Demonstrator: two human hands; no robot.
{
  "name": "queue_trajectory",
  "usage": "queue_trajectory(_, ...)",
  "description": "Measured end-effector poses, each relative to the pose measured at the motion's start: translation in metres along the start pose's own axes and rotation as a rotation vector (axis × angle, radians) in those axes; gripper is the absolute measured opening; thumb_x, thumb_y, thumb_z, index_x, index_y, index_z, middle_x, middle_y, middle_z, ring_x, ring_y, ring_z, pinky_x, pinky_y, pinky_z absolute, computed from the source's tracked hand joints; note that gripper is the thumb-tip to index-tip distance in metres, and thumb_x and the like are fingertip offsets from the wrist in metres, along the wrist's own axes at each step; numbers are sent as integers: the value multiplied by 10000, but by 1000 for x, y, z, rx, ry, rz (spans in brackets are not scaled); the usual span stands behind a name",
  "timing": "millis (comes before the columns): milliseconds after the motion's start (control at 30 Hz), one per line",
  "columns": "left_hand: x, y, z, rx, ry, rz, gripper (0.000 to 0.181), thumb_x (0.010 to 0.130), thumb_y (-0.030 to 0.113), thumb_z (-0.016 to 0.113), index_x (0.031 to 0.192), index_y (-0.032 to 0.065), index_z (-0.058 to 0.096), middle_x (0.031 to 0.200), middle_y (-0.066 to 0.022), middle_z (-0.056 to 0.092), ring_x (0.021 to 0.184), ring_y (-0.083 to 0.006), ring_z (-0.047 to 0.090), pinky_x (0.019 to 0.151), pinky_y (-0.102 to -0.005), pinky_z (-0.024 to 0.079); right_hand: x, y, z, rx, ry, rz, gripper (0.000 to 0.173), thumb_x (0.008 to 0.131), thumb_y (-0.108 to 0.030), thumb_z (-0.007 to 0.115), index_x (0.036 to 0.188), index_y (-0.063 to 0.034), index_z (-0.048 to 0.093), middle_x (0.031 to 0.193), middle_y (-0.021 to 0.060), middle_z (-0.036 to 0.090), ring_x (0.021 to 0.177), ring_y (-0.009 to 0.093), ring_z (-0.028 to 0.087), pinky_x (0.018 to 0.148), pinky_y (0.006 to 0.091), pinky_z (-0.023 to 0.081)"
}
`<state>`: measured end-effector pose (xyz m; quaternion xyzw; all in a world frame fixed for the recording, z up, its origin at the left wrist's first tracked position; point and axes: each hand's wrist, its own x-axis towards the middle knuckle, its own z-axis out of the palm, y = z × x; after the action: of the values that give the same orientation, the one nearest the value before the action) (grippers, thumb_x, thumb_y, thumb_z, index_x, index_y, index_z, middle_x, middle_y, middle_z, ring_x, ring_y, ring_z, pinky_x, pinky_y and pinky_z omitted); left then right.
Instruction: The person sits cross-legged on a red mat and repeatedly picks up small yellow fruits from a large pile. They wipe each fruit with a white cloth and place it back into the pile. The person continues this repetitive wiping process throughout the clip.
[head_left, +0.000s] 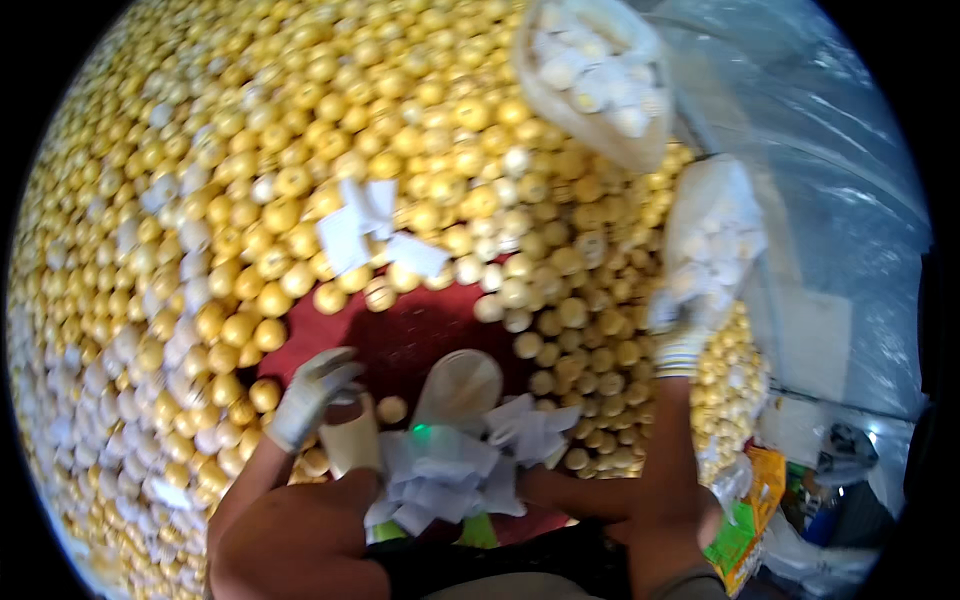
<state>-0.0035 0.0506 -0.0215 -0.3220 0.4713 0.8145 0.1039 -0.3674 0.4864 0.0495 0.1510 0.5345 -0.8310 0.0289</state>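
Note:
My left hand (319, 394), in a white knit glove, hovers beside my left knee and a pale sandal (352, 439). Its fingers are curved and apart, with nothing visible between them. My right hand (679, 334), gloved with a striped cuff, reaches to the near end of a clear plastic bag (720, 195) of white-wrapped round pieces. Blur hides whether its fingers grip anything. A pile of white paper sheets (442, 480) lies in my lap, and more loose sheets (532, 431) rest to its right. Yellow round fruits (281, 214), apparently citrus, spread around me.
A second plastic bag (600, 67) of wrapped pieces stands at the far right. White papers (375, 225) lie on the fruits ahead. Red ground cloth (405, 330) shows before my feet. Plastic sheeting (810, 150) lines the right side, near an orange and green packet (750, 517).

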Motion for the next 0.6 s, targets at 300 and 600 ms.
queue_trajectory(300, 10, 1, -8, -1, -23, -48, 485, 933, 224, 646, 1335, -4, 500, 1127, -124, 657, 894, -186, 683, 782, -293, 565, -153, 164, 57, -1643, -1020, -470, 439, 835, -222, 640, 1234, -56, 563, 1231, 192, 601, 1088, 354, 606, 943, 433, 479)
queue_trajectory(600, 10, -9, -23, -100, 20, -60, 435, 934, 179, 652, 1295, -27, 526, 1072, -106, 667, 843, -146, 663, 747, -264, 565, -249, 208, 75, -1868, -1387, 158, 471, 865, -391, 618, 1182, -43, 609, 1047, 185, 678, 1017, 330, 640, 887, 427, 508)
